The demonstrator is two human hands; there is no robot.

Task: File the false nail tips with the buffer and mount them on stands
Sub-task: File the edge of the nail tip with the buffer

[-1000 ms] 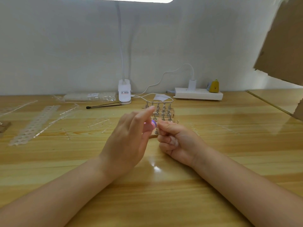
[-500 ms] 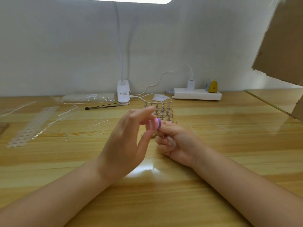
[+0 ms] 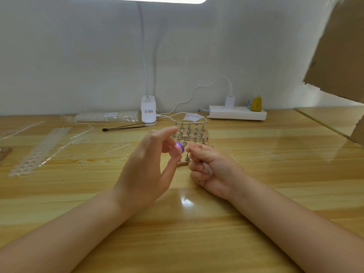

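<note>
My left hand (image 3: 146,170) holds a small pink and purple buffer block (image 3: 178,149) between thumb and fingers, its purple face turned toward my right hand (image 3: 210,168). The right hand's fingers are curled, with thumb and forefinger pinched together just right of the buffer; a clear nail tip there is too small to make out. Behind both hands a wooden board (image 3: 205,134) carries rows of small metal nail stands (image 3: 189,133). One stand (image 3: 187,157) shows between the two hands.
Clear strips of nail tips (image 3: 39,150) and thin plastic sprues lie at the left. A bag of tips (image 3: 106,117), a black stick (image 3: 122,127), a clip lamp (image 3: 148,111) and a white power strip (image 3: 237,114) line the wall. Cardboard (image 3: 338,52) hangs at the upper right.
My left hand has tilted and lifted a little, bringing the buffer more into view against the right fingertips. The right hand has stayed almost in place.
</note>
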